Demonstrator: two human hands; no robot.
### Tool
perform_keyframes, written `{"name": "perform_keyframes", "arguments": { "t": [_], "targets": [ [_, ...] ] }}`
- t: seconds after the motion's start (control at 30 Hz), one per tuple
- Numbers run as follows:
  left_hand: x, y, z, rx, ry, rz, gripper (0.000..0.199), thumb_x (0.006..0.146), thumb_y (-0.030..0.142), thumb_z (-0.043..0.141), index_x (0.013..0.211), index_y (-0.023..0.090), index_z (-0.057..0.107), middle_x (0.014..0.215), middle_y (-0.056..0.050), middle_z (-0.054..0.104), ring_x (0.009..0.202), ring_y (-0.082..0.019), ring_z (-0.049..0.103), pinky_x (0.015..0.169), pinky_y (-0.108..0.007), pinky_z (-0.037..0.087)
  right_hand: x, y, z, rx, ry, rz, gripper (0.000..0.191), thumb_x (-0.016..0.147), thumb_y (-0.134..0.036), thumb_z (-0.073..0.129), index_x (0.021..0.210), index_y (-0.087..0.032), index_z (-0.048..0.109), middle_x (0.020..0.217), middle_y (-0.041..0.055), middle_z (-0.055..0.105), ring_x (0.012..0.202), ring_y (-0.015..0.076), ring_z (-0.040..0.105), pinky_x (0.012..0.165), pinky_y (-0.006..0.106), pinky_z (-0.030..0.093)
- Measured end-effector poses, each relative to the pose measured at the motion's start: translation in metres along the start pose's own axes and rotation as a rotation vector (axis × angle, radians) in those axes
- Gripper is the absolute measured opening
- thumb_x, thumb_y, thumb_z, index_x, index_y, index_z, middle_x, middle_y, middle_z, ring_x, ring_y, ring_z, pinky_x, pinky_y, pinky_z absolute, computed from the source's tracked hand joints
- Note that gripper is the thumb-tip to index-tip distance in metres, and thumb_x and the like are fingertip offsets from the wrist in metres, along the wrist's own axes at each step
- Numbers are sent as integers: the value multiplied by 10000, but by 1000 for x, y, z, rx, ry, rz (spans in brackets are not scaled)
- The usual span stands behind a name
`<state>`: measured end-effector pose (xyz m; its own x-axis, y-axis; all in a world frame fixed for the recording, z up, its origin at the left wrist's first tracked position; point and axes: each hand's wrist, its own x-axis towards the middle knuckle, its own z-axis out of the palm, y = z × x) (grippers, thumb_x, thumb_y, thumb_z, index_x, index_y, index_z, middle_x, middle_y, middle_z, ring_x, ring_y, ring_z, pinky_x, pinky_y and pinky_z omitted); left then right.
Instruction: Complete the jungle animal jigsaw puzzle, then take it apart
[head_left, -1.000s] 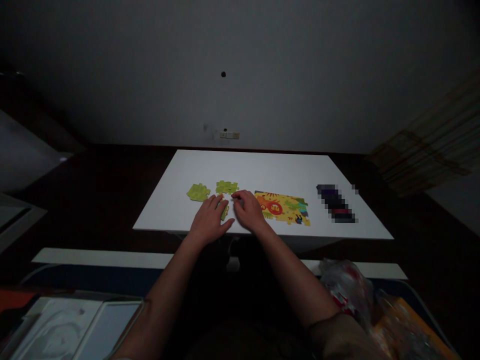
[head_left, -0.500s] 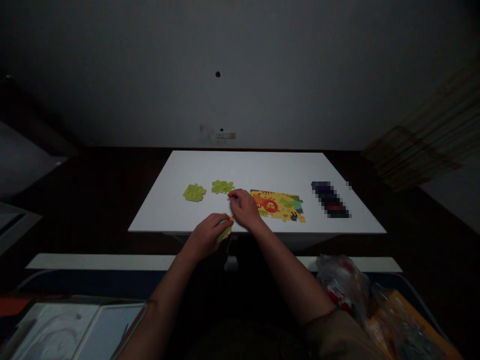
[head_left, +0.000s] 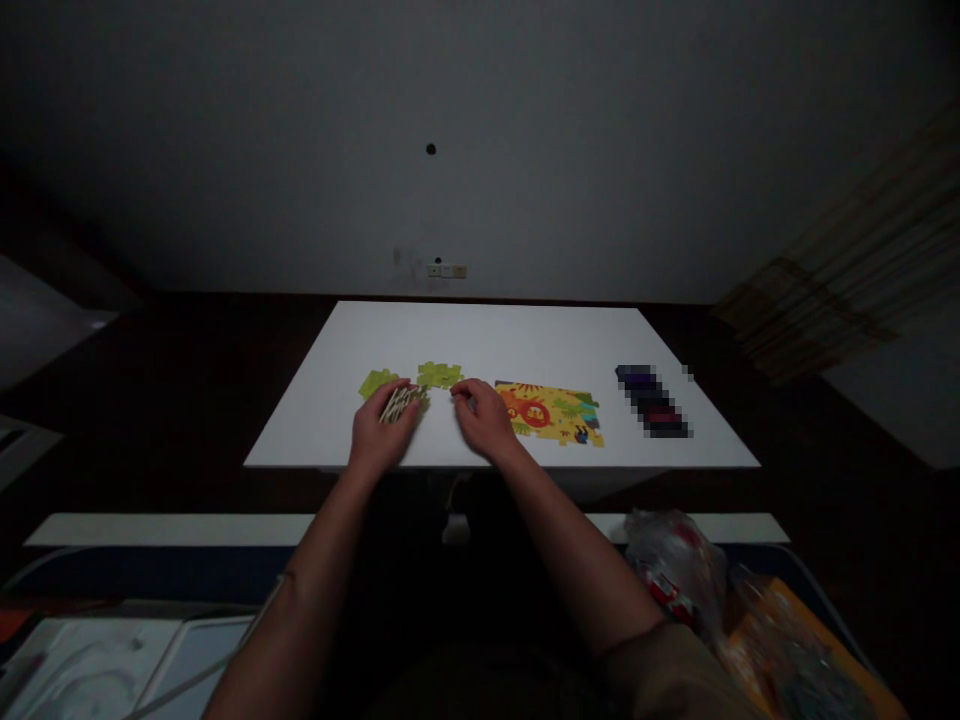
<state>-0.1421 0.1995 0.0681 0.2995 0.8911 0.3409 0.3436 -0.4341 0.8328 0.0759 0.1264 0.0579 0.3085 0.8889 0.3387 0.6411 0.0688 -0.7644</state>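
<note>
across the white desk (head_left: 525,340), the left hand (head_left: 379,430) has shifted left onto a blurred striped object (head_left: 403,404), its grip unclear; the right hand (head_left: 480,420) lies open and empty beside a yellow jigsaw section (head_left: 547,415).

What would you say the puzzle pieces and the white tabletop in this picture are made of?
The stacked puzzle pieces in the left hand look like printed cardboard, with pale raw edges showing. The white tabletop looks smooth and matte, perhaps laminate or painted board; the dim light leaves that open.
</note>
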Motion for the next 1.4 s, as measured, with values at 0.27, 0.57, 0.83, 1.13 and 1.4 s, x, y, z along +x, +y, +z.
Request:
{"name": "perform_keyframes", "arguments": {
  "t": [0.27,0.57,0.83,1.13,1.4],
  "targets": [
    [80,0,8,73,-48,-139,434,908,441,933,1257,197,847,1264,-163,888,1182,-351,836,1129,-533,665,-4,-7,-3,-238,3,-122,323,1080,-92,603,1175,-291,839,1187,102,866,1195,316,805,1098,488,630],
    [108,-13,-8,398,-19,-313,1045,967,637,940,1801,171,517,1635,-315,733,1497,-535,721,1236,-702,585,-56,7,-53,-595,72,3,513,1125,-252,655,1633,-188,696,1708,212,717,1635,425,619,1360,608,502],
    [58,-14,2,747,-248,17,820,1137,630,620,1833,203,549,1975,-220,413,1806,-523,404,1463,-710,366,-99,41,-97,-539,-118,1,611,1115,-468,731,1704,-305,705,1803,195,660,1748,517,522,1379,811,453],
    [44,18,55,756,-440,30,959,1158,675,610,1972,293,277,2054,-194,212,1869,-593,220,1426,-910,270,-124,54,-116,-396,-194,-276,617,1017,-412,870,1628,-379,789,1682,123,783,1638,474,680,1386,778,492],
    [11,42,71,571,-279,361,777,1094,361,705,1834,221,511,1999,-214,369,1871,-505,295,1507,-819,214,-119,58,-102,-382,-14,-191,355,1161,-260,620,1373,-325,897,1404,117,917,1415,369,840,1262,654,628]
  ]
}}
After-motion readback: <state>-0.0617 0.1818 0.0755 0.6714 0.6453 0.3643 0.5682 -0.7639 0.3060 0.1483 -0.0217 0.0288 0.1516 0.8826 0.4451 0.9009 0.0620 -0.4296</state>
